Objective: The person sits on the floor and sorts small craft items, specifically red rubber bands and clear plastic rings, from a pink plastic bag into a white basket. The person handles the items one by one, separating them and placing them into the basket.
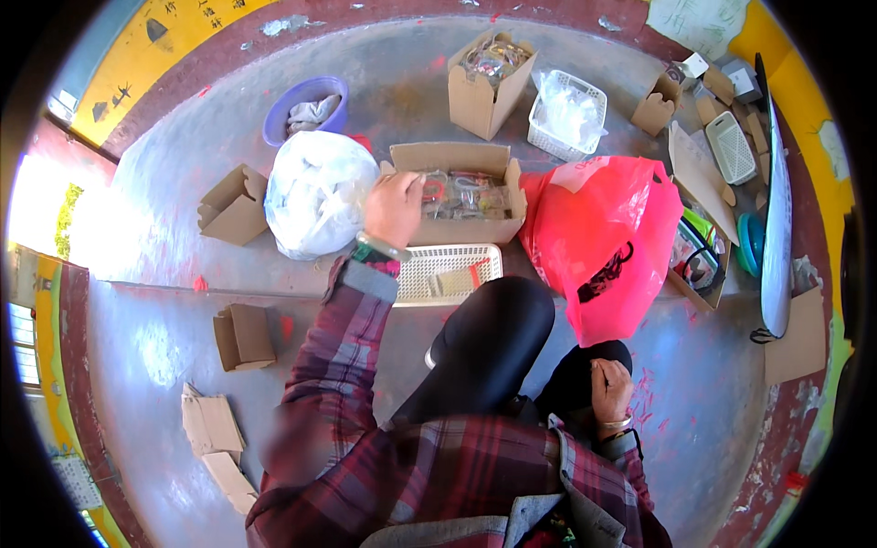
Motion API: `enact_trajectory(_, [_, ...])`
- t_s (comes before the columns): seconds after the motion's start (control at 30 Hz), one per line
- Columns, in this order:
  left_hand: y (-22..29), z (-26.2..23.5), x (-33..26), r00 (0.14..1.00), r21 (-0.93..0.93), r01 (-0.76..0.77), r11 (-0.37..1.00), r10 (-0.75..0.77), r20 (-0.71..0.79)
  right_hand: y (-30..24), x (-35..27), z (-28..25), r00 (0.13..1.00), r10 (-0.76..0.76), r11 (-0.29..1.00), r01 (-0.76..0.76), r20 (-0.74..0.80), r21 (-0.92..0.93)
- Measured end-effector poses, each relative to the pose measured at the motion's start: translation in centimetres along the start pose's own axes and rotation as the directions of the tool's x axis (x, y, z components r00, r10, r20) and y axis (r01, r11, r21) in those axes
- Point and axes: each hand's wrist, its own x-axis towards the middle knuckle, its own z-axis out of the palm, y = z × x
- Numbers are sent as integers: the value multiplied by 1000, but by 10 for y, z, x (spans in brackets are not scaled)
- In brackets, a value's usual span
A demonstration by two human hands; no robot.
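Observation:
My left hand [393, 210] is over the left end of an open cardboard box [457, 157], its fingers bent and closed together. What they hold, if anything, is hidden. Inside that box lie several small clear plastic packets [464, 194] with reddish and dark contents. Just nearer than the box, a cream slotted plastic basket [416, 274] holds a flat packet [454, 281] with a red strip. My right hand [611, 391] rests by my right knee, fingers curled in, with nothing visible in it.
A stuffed white plastic bag [320, 194] and a large red plastic bag [598, 228] flank the box. Farther off are a purple basin [277, 119], a filled tall carton [475, 100] and a white basket [546, 140]. Small cartons [245, 336] and flattened cardboard [212, 420] lie at left.

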Motion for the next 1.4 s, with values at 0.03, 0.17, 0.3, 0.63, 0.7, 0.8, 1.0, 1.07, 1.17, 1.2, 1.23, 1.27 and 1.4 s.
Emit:
enact_trajectory(0.03, [5, -7, -11, 997, -20, -30, 999, 28, -75, 1, -1, 1, 1000, -6, 1000, 6, -11, 18])
enact_trajectory(0.17, [9, -21, -65, 998, 7, 11, 1000, -10, -59, 8, -8, 2, 999, -23, 999, 24, -39, 37])
enact_trajectory(0.3, [-24, -9, -123, 979, 141, 144, 979, -162, 122, 10, -12, -1, 999, -25, 999, 26, -35, 26])
enact_trajectory(0.63, [-67, 54, -188, 754, 135, 221, 966, -257, 604, 10, -15, 1, 999, -7, 1000, 8, -52, 9])
enact_trajectory(0.7, [-71, 70, -176, 790, 126, 117, 985, -169, 589, 12, -15, 1, 998, -7, 1000, 8, -58, 9])
enact_trajectory(0.8, [-81, 97, -164, 778, 211, 57, 976, -176, 603, 11, -13, 1, 999, -19, 1000, 19, -49, -3])
enact_trajectory(1.0, [-65, 120, -148, 631, 444, 113, 889, -409, 659, 9, -12, 3, 1000, -1, 1000, 0, -31, -23])
enact_trajectory(1.07, [-72, 129, -153, 646, 454, 106, 884, -409, 645, 9, -10, 2, 999, -9, 1000, 8, -33, -24])
enact_trajectory(1.17, [-84, 136, -158, 674, 465, 106, 879, -407, 617, 9, -10, 3, 999, -17, 999, 16, -31, -30])
enact_trajectory(1.2, [-85, 137, -158, 697, 462, 116, 879, -404, 593, 10, -9, 3, 999, -19, 999, 18, -31, -34])
enact_trajectory(1.23, [-86, 137, -158, 719, 459, 126, 879, -400, 568, 9, -9, 3, 999, -20, 999, 19, -31, -35])
enact_trajectory(1.27, [-86, 138, -158, 696, 469, 121, 875, -412, 589, 7, -8, 2, 999, -20, 999, 19, -32, -35])
enact_trajectory(1.4, [-90, 141, -159, 641, 460, 128, 879, -427, 638, 6, -7, 3, 999, -23, 999, 22, -28, -39])
